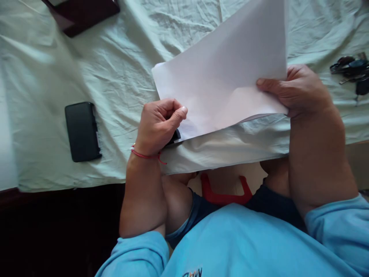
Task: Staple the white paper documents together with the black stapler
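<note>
Right hand (300,90) pinches the paper (221,73); left hand (160,123), fisted on a dark object, could crease its loose corner.

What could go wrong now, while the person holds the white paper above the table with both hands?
1. The right hand pinches the white paper only at its edge, so the sheets may bend or crease.
2. The left hand also closes on a small dark object, too hidden to identify; it might slip out or mark the paper.
3. The loose, wrinkled tablecloth could be pulled, shifting the black phone near the table edge.
</note>
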`<action>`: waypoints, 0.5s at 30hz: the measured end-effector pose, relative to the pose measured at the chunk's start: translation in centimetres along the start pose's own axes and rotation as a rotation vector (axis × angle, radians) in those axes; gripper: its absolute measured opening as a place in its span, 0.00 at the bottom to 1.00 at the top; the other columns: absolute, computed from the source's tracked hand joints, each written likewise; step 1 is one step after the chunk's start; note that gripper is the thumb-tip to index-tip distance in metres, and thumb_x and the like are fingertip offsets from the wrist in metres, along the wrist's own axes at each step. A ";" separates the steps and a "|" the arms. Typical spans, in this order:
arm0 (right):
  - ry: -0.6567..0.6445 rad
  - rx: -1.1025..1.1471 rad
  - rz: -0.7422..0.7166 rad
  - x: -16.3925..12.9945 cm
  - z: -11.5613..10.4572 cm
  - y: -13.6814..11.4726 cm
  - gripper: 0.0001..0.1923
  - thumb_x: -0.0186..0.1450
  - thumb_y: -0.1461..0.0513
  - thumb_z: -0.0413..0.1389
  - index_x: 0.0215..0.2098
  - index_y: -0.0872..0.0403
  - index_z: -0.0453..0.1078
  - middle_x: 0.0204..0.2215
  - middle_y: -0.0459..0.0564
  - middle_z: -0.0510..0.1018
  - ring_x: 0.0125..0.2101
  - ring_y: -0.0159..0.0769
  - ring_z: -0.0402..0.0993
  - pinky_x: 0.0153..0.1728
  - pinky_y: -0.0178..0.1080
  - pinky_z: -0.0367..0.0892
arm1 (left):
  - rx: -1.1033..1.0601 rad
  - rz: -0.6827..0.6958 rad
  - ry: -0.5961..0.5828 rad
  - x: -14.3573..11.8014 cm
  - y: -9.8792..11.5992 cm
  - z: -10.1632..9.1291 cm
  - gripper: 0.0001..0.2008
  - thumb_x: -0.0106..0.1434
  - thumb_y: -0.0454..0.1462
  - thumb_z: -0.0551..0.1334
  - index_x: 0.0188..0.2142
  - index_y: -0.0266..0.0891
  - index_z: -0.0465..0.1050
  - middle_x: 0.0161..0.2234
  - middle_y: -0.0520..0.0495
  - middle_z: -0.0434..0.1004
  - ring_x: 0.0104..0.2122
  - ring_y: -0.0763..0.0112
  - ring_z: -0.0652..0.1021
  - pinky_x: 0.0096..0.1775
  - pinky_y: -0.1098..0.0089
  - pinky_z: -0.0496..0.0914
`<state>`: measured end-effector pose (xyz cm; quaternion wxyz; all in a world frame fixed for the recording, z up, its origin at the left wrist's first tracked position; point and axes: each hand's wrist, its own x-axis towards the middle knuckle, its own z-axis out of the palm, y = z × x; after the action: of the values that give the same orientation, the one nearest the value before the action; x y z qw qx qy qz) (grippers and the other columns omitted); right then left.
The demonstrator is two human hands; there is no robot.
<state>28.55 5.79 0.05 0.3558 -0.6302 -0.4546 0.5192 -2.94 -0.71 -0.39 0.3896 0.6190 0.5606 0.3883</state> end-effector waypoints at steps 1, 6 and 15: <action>-0.005 -0.001 -0.016 0.1 -0.1 0.1 0.08 0.67 0.69 0.69 0.45 0.63 0.82 0.36 0.46 0.84 0.34 0.26 0.81 0.47 0.39 0.83 | 0.020 0.001 0.004 -0.1 0.0 0.0 0.11 0.64 0.36 0.66 0.25 0.42 0.74 0.17 0.56 0.61 0.19 0.75 0.59 0.22 0.66 0.51; 0.045 -0.031 -0.059 0.0 -0.8 0.3 0.09 0.64 0.69 0.71 0.43 0.63 0.83 0.39 0.48 0.85 0.33 0.25 0.82 0.45 0.34 0.83 | 0.159 0.050 0.077 -0.6 0.0 -0.7 0.13 0.67 0.37 0.67 0.25 0.42 0.74 0.18 0.55 0.65 0.21 0.75 0.62 0.25 0.66 0.54; 0.111 0.057 -0.092 0.1 -2.0 0.2 0.12 0.63 0.69 0.73 0.45 0.55 0.85 0.46 0.47 0.86 0.44 0.34 0.86 0.54 0.37 0.83 | 0.019 -0.101 0.259 0.2 -1.6 -2.0 0.05 0.65 0.30 0.70 0.34 0.40 0.78 0.27 0.55 0.77 0.24 0.77 0.69 0.27 0.70 0.61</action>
<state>30.60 5.86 0.22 0.4217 -0.6262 -0.4475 0.4794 -5.32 -0.30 -1.03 0.3272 0.5384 0.6404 0.4394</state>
